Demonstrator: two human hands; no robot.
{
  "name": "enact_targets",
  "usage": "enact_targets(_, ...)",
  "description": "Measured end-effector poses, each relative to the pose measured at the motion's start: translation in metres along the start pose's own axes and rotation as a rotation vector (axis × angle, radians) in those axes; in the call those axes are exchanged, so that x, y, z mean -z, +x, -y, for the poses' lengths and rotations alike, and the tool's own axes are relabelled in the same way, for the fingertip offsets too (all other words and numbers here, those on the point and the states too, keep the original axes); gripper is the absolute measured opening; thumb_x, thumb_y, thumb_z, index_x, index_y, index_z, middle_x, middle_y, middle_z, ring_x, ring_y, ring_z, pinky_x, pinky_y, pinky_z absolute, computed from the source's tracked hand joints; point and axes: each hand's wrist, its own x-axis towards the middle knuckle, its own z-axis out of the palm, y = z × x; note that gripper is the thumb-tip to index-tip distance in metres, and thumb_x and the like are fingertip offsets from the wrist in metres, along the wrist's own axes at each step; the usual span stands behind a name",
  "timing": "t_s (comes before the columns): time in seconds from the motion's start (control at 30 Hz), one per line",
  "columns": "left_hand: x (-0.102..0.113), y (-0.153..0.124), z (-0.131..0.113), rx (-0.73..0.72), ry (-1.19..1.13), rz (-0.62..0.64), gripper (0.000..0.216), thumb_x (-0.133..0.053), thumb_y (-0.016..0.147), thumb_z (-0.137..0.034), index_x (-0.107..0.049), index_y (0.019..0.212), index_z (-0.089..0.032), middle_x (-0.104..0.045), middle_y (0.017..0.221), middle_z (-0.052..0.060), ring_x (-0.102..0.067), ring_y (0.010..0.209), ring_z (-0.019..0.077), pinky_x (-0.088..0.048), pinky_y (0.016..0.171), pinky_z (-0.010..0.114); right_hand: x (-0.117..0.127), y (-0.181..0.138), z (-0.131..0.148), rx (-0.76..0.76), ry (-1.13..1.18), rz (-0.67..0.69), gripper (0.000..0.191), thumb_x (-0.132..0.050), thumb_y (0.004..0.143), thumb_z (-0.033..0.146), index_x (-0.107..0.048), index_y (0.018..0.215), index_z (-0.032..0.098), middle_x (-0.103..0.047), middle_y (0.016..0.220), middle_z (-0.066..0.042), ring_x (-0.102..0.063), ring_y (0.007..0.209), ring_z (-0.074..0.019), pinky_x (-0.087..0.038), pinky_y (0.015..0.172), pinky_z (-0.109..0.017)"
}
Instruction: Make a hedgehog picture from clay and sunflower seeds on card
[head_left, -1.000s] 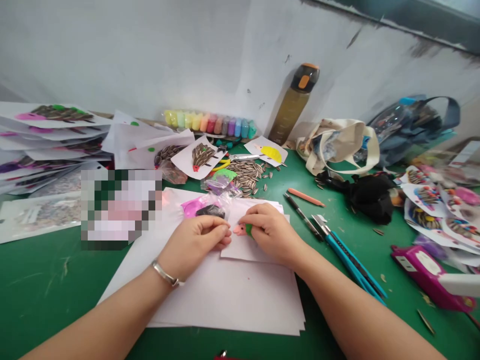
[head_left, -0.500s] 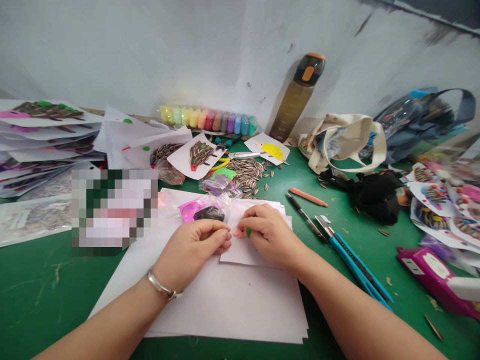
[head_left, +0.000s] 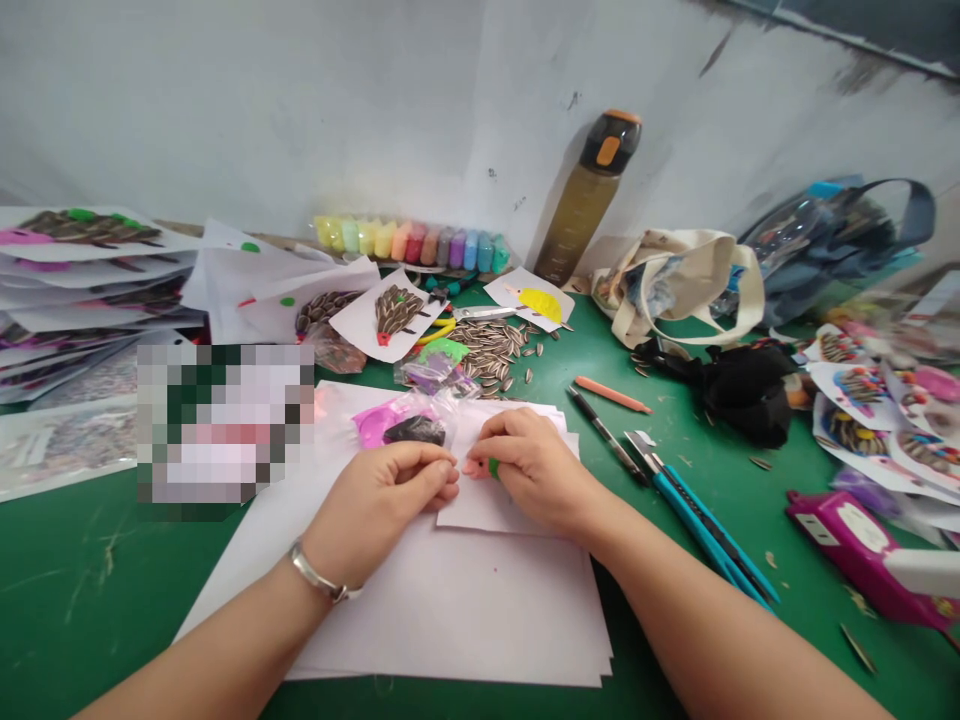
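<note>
Clay [head_left: 475, 468]: modelling clay by the look of it; pink, dark spot, green part alongside. Lies on the small white card [head_left: 474, 513], partly under the right fingers, so full outline hidden.
Right hand [head_left: 536, 475]: palm down over the card, fingers curled, tips at the clay. Contact likely; whether pinching it or only steadying it, cannot tell.
Left hand [head_left: 386, 500]: just beside the card's left edge, thumb and fingertips drawn together. Any scrap between them too small to make out. Tips near the pink end, seemingly a narrow gap off.
Both hands, past second: next to no change. Same poses, same spots; clay has kept its place on the card. Whole view shifted slightly, probably the head moving.
Fingertip work: judged mid-step, a fine, slow stage at the pink end. Nothing picked up or set down in that span.
Large sheets [head_left: 450, 620]: beneath the card; one tiny reddish speck on the bare front part.
Packets: magenta [head_left: 368, 424] and black [head_left: 416, 430], in clear wrap, just behind the left hand.
Seeds [head_left: 491, 345]: loose striped heap behind the card, untouched.
Blue-handled knife [head_left: 705, 510]: right of the sheets, beside the right forearm, unheld.
</note>
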Motion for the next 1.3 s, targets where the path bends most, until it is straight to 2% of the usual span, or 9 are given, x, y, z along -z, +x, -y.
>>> enact_targets(0.17, 0.000, -0.002, -0.003, 0.024, -0.017, -0.015, 0.027, -0.065, 0.076, -0.039, -0.070, 0.086, -0.014, -0.075, 0.079, 0.008, -0.070, 0.077, 0.0208, -0.058, 0.074, 0.032, 0.001, 0.001, -0.004, -0.021, 0.145, -0.074, 0.047, -0.042, 0.071, -0.005, -0.073, 0.095, 0.021, -0.067, 0.097, -0.004, -0.059, 0.091, -0.0168, -0.045, 0.084, -0.033)
enact_targets(0.33, 0.000, -0.001, -0.005, 0.044, -0.027, -0.018, 0.027, -0.065, 0.075, -0.038, -0.071, 0.087, -0.015, -0.075, 0.079, 0.008, -0.070, 0.078, 0.0211, -0.058, 0.075, 0.032, 0.002, 0.002, -0.003, 0.015, 0.037, -0.003, 0.043, -0.045, 0.070, -0.005, -0.075, 0.081, 0.024, -0.068, 0.093, -0.003, -0.057, 0.090, -0.0192, -0.043, 0.085, -0.036)
enact_targets(0.5, 0.000, 0.000, -0.003, 0.045, -0.047, -0.018, 0.027, -0.066, 0.075, -0.038, -0.071, 0.088, -0.015, -0.075, 0.079, 0.008, -0.071, 0.078, 0.0213, -0.058, 0.075, 0.033, 0.004, 0.003, -0.004, 0.018, 0.091, -0.026, 0.049, -0.044, 0.068, -0.006, -0.074, 0.093, 0.023, -0.069, 0.097, -0.003, -0.059, 0.091, -0.0180, -0.044, 0.085, -0.035)
enact_targets(0.67, 0.001, 0.000, -0.002, 0.046, -0.067, -0.011, 0.028, -0.067, 0.074, -0.038, -0.071, 0.087, -0.014, -0.075, 0.080, 0.008, -0.071, 0.078, 0.0209, -0.059, 0.075, 0.032, 0.004, 0.003, -0.002, 0.048, 0.033, -0.005, 0.043, -0.044, 0.070, -0.005, -0.074, 0.084, 0.023, -0.069, 0.094, -0.003, -0.059, 0.090, -0.0190, -0.044, 0.085, -0.036)
enact_targets(0.8, 0.002, -0.001, -0.004, 0.063, -0.106, 0.005, 0.031, -0.071, 0.072, -0.040, -0.071, 0.088, -0.013, -0.075, 0.080, 0.009, -0.071, 0.077, 0.0212, -0.060, 0.073, 0.032, 0.007, -0.001, -0.005, -0.008, 0.127, -0.186, 0.040, -0.043, 0.075, -0.001, -0.070, 0.097, 0.018, -0.068, 0.097, -0.006, -0.061, 0.091, -0.0174, -0.048, 0.082, -0.031)
enact_targets(0.9, 0.007, -0.007, -0.009, 0.039, -0.127, 0.001, 0.033, -0.074, 0.070, -0.042, -0.071, 0.087, -0.014, -0.075, 0.081, 0.009, -0.071, 0.077, 0.0216, -0.060, 0.071, 0.032, 0.015, -0.005, -0.005, -0.058, 0.099, -0.325, 0.036, -0.044, 0.080, 0.003, -0.069, 0.099, 0.020, -0.067, 0.097, -0.005, -0.062, 0.091, -0.0172, -0.048, 0.081, -0.031)
enact_targets(1.03, 0.016, -0.014, -0.017, -0.047, -0.099, -0.048, 0.034, -0.072, 0.073, -0.045, -0.073, 0.088, -0.016, -0.075, 0.084, 0.008, -0.071, 0.073, 0.0203, -0.060, 0.070, 0.033, 0.024, -0.009, 0.011, -0.034, 0.103, -0.395, 0.030, -0.046, 0.085, 0.008, -0.068, 0.098, 0.022, -0.068, 0.094, -0.004, -0.062, 0.089, -0.0165, -0.048, 0.080, -0.030)
enact_targets(1.13, 0.016, -0.017, -0.020, -0.074, -0.089, -0.018, 0.031, -0.071, 0.074, -0.046, -0.073, 0.086, -0.017, -0.074, 0.083, 0.007, -0.069, 0.069, 0.0183, -0.059, 0.066, 0.029, 0.021, -0.011, 0.031, 0.011, 0.176, -0.343, 0.024, -0.052, 0.086, 0.014, -0.066, 0.103, 0.024, -0.067, 0.094, -0.003, -0.062, 0.085, -0.0154, -0.049, 0.079, -0.030)
enact_targets(1.3, 0.005, -0.019, -0.017, -0.035, -0.070, 0.159, 0.033, -0.068, 0.076, -0.048, -0.073, 0.075, -0.015, -0.071, 0.066, 0.005, -0.066, 0.063, 0.0144, -0.055, 0.063, 0.023, 0.010, -0.014, 0.051, 0.092, 0.274, -0.163, 0.020, -0.056, 0.088, 0.017, -0.068, 0.103, 0.024, -0.067, 0.092, -0.003, -0.062, 0.085, -0.0136, -0.050, 0.079, -0.027)
